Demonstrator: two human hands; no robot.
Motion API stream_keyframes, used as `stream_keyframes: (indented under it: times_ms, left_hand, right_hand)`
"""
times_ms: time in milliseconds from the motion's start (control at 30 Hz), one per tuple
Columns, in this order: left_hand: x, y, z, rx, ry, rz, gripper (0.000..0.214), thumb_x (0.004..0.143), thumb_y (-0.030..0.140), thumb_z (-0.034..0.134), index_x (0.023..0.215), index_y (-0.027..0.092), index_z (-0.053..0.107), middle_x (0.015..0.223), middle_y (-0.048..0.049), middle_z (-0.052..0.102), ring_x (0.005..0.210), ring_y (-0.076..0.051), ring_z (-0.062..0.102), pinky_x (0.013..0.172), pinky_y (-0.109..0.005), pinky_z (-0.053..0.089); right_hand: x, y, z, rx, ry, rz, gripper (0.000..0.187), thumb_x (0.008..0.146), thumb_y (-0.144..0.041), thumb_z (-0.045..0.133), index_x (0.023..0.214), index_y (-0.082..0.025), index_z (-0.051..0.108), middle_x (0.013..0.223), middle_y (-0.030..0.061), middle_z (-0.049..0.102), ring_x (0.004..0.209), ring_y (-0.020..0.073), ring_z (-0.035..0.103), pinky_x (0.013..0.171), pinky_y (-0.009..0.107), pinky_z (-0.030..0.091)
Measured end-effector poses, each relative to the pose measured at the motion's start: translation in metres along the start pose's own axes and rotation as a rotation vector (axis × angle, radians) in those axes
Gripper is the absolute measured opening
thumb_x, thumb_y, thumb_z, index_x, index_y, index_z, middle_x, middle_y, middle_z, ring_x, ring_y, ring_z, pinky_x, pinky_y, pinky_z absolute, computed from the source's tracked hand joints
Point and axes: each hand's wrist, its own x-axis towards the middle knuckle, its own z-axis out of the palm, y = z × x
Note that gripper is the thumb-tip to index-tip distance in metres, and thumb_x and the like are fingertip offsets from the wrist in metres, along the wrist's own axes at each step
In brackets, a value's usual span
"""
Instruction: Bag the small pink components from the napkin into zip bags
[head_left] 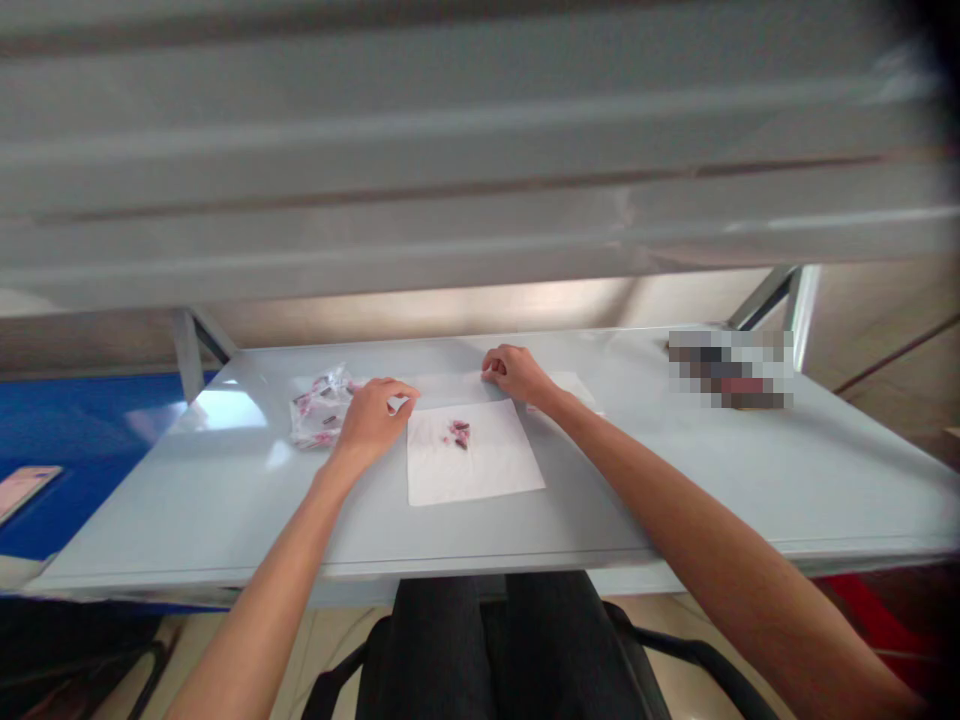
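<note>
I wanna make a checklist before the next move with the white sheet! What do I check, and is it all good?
1. White sheet lying on the table: ok.
2. Pink pattern showing, not covered by a hand: ok.
3. Left hand not touching the plastic bag: cannot tell, they overlap in the picture.
4. Right hand pinching something: cannot tell, the fingertips are too small to see well.
5. Plastic bag off the white sheet: ok, it's to the left.

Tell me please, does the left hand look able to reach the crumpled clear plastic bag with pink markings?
Probably yes: the left hand is close beside the bag, and nothing visible blocks the way.
</note>
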Motion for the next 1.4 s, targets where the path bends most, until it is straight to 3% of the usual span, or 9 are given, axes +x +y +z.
stream_keyframes:
  times_ms: [133, 233, 333, 533, 700, 867, 1100, 1200, 1400]
  left_hand:
    - [0.004, -0.009, -0.015, 0.069, 0.028, -0.068, 0.024, 0.087, 0.024, 0.056, 0.096, 0.021, 0.079, 0.103, -0.0058, 0.077, 0.085, -0.021, 0.068, 0.082, -0.034, 0.054]
    - [-0.003, -0.029, -0.038, 0.176, 0.025, -0.074, 0.023, 0.085, 0.029, 0.06, 0.099, 0.022, 0.078, 0.108, -0.0053, 0.076, 0.096, -0.025, 0.068, 0.094, -0.041, 0.052]
    - [-0.017, -0.06, -0.055, 0.277, 0.12, -0.108, 0.025, 0.087, 0.031, 0.059, 0.103, 0.022, 0.076, 0.117, -0.0057, 0.074, 0.109, -0.028, 0.064, 0.106, -0.048, 0.045]
    - [-0.044, -0.096, -0.052, 0.292, 0.055, -0.148, 0.024, 0.08, 0.035, 0.07, 0.101, 0.025, 0.077, 0.124, -0.0079, 0.072, 0.12, -0.034, 0.062, 0.106, -0.052, 0.047]
    - [-0.045, -0.079, -0.049, 0.322, 0.235, -0.142, 0.015, 0.086, 0.033, 0.066, 0.09, 0.026, 0.079, 0.109, -0.0057, 0.077, 0.111, -0.032, 0.066, 0.1, -0.05, 0.05]
    - [-0.022, -0.047, -0.044, 0.105, 0.433, -0.023, 0.016, 0.089, 0.036, 0.067, 0.094, 0.028, 0.079, 0.105, -0.0015, 0.078, 0.102, -0.024, 0.07, 0.101, -0.043, 0.051]
    - [0.033, 0.01, 0.013, 0.046, 0.276, 0.305, 0.013, 0.086, 0.032, 0.075, 0.096, 0.025, 0.081, 0.103, -0.004, 0.079, 0.098, -0.024, 0.068, 0.091, -0.042, 0.051]
    - [0.05, 0.012, 0.03, 0.05, 0.249, 0.375, 0.014, 0.087, 0.032, 0.074, 0.098, 0.025, 0.08, 0.104, -0.004, 0.079, 0.097, -0.024, 0.067, 0.091, -0.042, 0.05]
    - [0.061, -0.004, 0.046, -0.046, 0.234, 0.436, 0.014, 0.087, 0.028, 0.073, 0.099, 0.027, 0.081, 0.109, -0.0045, 0.078, 0.097, -0.023, 0.065, 0.092, -0.042, 0.051]
  right_hand:
    - [-0.003, 0.001, 0.002, 0.026, -0.005, -0.027, 0.017, 0.08, -0.003, 0.063, 0.084, -0.014, 0.076, 0.083, 0.0081, 0.076, 0.077, 0.0177, 0.066, 0.075, 0.025, 0.044]
    - [-0.023, -0.012, 0.0, 0.272, 0.017, -0.142, 0.015, 0.083, -0.014, 0.068, 0.096, -0.017, 0.074, 0.085, 0.0046, 0.076, 0.075, 0.0155, 0.067, 0.072, 0.024, 0.045]
    - [-0.045, -0.029, -0.001, 0.504, -0.079, -0.286, 0.015, 0.085, -0.022, 0.068, 0.099, -0.02, 0.073, 0.085, 0.0017, 0.076, 0.076, 0.0134, 0.067, 0.07, 0.023, 0.045]
    - [-0.061, -0.036, 0.003, 0.582, -0.2, -0.292, 0.013, 0.086, -0.028, 0.069, 0.092, -0.02, 0.076, 0.085, 0.0013, 0.077, 0.073, 0.0117, 0.063, 0.067, 0.023, 0.042]
    - [-0.057, -0.027, 0.008, 0.578, -0.085, -0.211, 0.023, 0.091, -0.035, 0.062, 0.087, -0.018, 0.077, 0.08, 0.002, 0.074, 0.067, 0.0115, 0.057, 0.065, 0.024, 0.042]
    - [-0.053, -0.029, 0.011, 0.629, 0.008, -0.086, 0.028, 0.09, -0.038, 0.06, 0.081, -0.015, 0.074, 0.078, 0.0052, 0.072, 0.067, 0.0134, 0.059, 0.066, 0.026, 0.045]
    - [-0.046, -0.052, 0.003, 0.876, -0.023, -0.047, 0.044, 0.088, -0.057, 0.061, 0.078, -0.015, 0.072, 0.07, 0.0031, 0.067, 0.054, 0.0091, 0.051, 0.055, 0.024, 0.041]
    - [-0.042, -0.048, 0.006, 0.899, 0.015, 0.031, 0.041, 0.085, -0.055, 0.066, 0.076, -0.015, 0.071, 0.061, 0.0013, 0.063, 0.05, 0.0088, 0.048, 0.05, 0.023, 0.038]
    - [-0.037, -0.038, 0.011, 1.076, 0.005, 0.15, 0.036, 0.078, -0.051, 0.072, 0.08, -0.015, 0.07, 0.081, 0.0075, 0.074, 0.052, 0.0085, 0.053, 0.044, 0.021, 0.04]
